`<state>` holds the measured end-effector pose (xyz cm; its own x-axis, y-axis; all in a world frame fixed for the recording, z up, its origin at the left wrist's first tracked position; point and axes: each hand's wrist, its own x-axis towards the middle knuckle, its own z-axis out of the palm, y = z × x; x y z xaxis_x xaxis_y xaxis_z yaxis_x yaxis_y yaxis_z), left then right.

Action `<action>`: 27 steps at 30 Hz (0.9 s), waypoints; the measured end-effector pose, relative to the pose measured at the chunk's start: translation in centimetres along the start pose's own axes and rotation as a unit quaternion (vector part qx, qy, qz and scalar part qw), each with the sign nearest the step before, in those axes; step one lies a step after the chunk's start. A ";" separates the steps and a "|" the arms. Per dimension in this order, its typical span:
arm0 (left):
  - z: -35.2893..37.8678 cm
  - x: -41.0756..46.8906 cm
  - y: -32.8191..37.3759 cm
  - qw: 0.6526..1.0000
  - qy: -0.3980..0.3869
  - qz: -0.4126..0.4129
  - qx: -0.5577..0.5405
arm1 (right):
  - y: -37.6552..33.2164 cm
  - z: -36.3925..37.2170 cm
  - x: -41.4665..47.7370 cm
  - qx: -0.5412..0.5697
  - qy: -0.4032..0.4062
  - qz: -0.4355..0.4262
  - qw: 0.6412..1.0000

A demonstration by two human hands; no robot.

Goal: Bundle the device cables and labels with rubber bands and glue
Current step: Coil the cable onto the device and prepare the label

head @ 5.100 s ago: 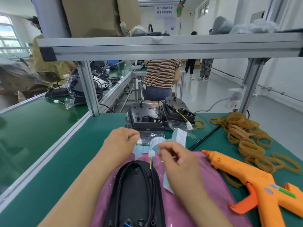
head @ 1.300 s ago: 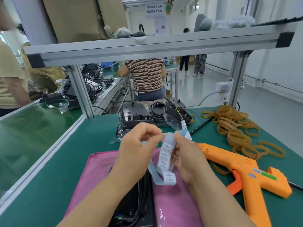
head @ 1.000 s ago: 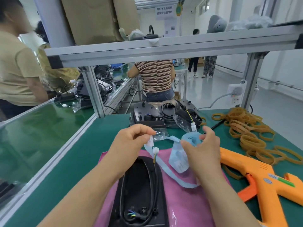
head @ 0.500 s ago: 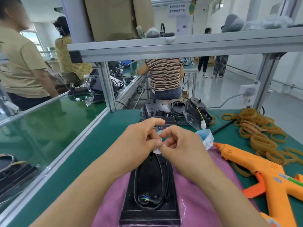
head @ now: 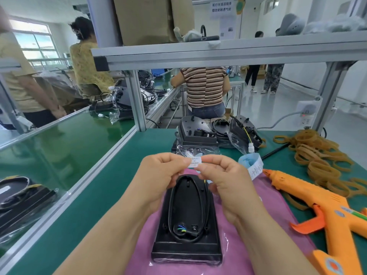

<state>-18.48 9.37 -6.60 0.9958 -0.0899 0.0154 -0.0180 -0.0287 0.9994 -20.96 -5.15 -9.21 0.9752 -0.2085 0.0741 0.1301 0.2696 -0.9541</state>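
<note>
While both hands hover over the work, I read them as joined at the fingertips: the left hand [head: 158, 175] and the right hand [head: 228, 181] each pinch one end of a small white label [head: 195, 162], held flat just above the narrow end of the black device [head: 187, 215]. The device lies on a pink cloth [head: 278, 225], with its cable [head: 170, 205] looped inside the housing.

Step in hand, by my judgement: labelling, with banding and gluing not yet done. The next move calls for wrapping the label around the cable lead. I cannot tell whether the right hand also holds that lead.

The label strip [head: 251, 163] curls just beside the right hand. The glue gun [head: 317, 199] lies near on the right, nozzle toward the hands; the rubber bands [head: 317, 155] are heaped beyond it. Open table [head: 99, 205] lies to the left, bounded by the aluminium rail [head: 89, 181]. Stacked units [head: 198, 133] close off the far side.
</note>
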 end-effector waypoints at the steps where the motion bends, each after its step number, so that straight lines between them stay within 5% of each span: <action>1: -0.4 0.2 -0.1 1.000 0.011 -0.003 0.010 | 0.1 -0.3 0.2 -0.035 0.016 -0.010 0.999; 7: -0.8 0.8 -1.9 0.973 -0.034 -0.055 0.223 | 2.2 -1.5 0.9 -0.165 0.055 -0.001 0.985; 27: 0.4 0.7 -3.1 0.908 0.038 -0.028 0.417 | 3.7 -1.5 0.4 -0.242 0.018 -0.044 0.969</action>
<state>-17.74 8.98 -9.71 1.0000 0.0030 -0.0004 0.0026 -0.7773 0.6291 -20.35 -5.67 -13.17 0.9561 -0.2458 0.1594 0.1045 -0.2222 -0.9694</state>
